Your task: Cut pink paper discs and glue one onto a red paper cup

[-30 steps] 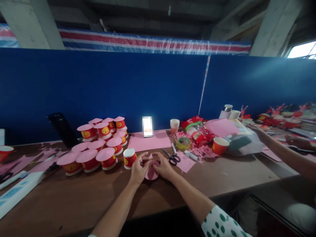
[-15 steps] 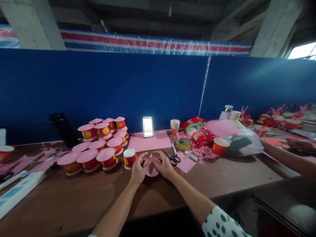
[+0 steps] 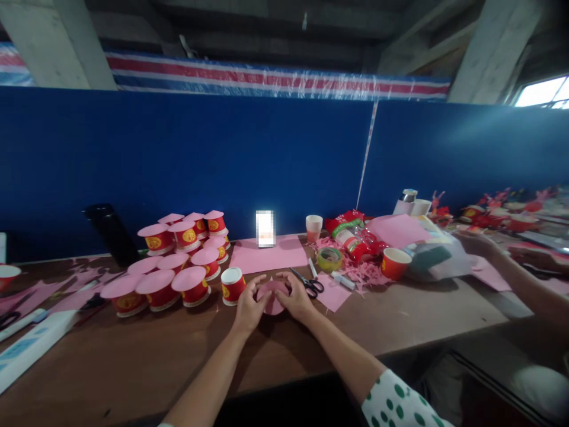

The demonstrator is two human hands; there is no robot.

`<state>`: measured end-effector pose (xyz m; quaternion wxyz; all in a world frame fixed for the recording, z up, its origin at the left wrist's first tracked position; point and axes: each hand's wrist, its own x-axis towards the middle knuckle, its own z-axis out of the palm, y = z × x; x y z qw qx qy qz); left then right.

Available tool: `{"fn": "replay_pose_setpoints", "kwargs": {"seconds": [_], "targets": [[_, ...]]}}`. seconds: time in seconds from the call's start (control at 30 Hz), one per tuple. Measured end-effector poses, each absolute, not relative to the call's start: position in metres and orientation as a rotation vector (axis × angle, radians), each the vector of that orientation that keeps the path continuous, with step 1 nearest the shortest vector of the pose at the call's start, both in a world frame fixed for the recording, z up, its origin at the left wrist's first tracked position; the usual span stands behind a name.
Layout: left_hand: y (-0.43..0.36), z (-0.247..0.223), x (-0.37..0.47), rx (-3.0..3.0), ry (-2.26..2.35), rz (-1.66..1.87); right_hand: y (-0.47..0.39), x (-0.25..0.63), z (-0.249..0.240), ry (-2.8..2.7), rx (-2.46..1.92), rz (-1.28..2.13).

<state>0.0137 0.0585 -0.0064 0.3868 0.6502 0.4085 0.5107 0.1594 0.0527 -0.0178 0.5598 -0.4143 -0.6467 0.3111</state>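
Between my hands is a round piece of pink paper [image 3: 273, 303], held above the table's front half. My left hand [image 3: 249, 303] grips its left side, thumb on the near face and fingers curled behind. My right hand [image 3: 297, 298] holds the right side the same way, and the two thumbs are close together at the middle. Just left of my left hand stands a red paper cup [image 3: 232, 287] with a white top. Beside my right hand lie black-handled scissors [image 3: 315, 288] on the table.
Several red cups with pink paper tops [image 3: 192, 279] stand at left, near a black bottle [image 3: 112, 236]. To the right are a tape roll [image 3: 329, 259], a glue tube [image 3: 344, 280], pink scraps, a red cup [image 3: 396, 264] and a plastic bag [image 3: 444, 261]. Another person's arm [image 3: 511, 270] reaches in.
My hands keep their hold on the pink paper, which has tilted slightly. At right, the other person's arm has moved left and up toward the plastic bag. The view has shifted a little.
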Motion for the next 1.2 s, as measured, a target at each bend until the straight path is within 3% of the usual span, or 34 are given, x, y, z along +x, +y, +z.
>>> {"fn": "replay_pose_setpoints", "kwargs": {"seconds": [0.23,1.2], "targets": [[0.061,-0.0083,0.0122,1.607,1.061,1.335,0.0497,0.1605,-0.0113,-1.645,-1.072,0.583],[0.0594,-0.0047,0.0105,1.833,1.104,1.264,0.0489,0.1604,-0.01,-1.568,-1.1,0.576]]}}
